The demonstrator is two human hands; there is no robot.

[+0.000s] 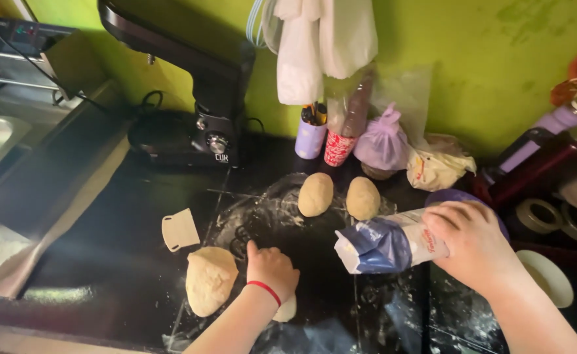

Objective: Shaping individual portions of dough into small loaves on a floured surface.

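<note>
My left hand [272, 267], with a red band at the wrist, is cupped palm down over a small piece of dough [287, 309] on the black floured counter [104, 262]. A larger lump of dough [209, 279] lies just left of it. My right hand [472, 242] grips a blue and white paper flour bag [383, 244], tipped on its side with its open end toward the left. Two rounded dough balls [315, 194] [362, 198] rest side by side farther back.
A cream plastic scraper [180, 229] lies left of the dough. A black stand mixer [196, 98] stands at the back, with cups of utensils [310, 131], tied plastic bags [385, 141] and hanging bags along the green wall. Jars, tape rolls and a white lid [547, 275] crowd the right.
</note>
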